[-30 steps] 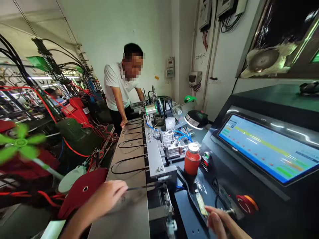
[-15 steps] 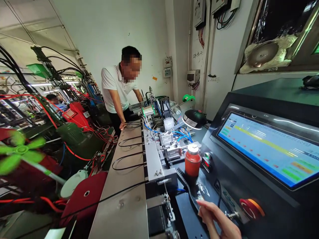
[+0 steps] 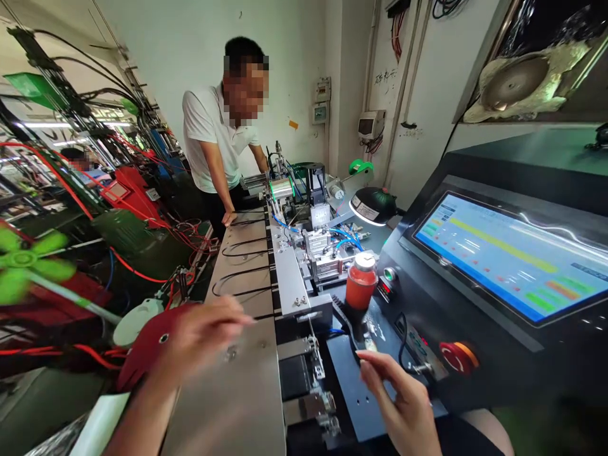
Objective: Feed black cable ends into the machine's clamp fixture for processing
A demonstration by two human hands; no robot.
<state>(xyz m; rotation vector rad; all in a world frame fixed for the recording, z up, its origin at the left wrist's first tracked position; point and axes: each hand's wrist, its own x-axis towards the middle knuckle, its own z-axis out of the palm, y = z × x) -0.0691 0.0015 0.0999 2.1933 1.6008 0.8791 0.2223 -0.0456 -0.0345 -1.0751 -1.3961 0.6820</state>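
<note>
Black cable (image 3: 263, 315) is pinched at the steel conveyor plate (image 3: 237, 392).
The cable end is gripped by the blurred left hand (image 3: 202, 332); the right hand (image 3: 396, 399) is held open, empty, over the dark machine deck (image 3: 349, 380).

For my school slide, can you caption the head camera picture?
Left hand pinches a black cable on the metal conveyor; right hand hovers by the machine.

Two bare forearms show at the bottom edge, without sleeves. The left hand (image 3: 199, 332) is blurred. The right hand (image 3: 403, 405) wears no glove or ring.
</note>
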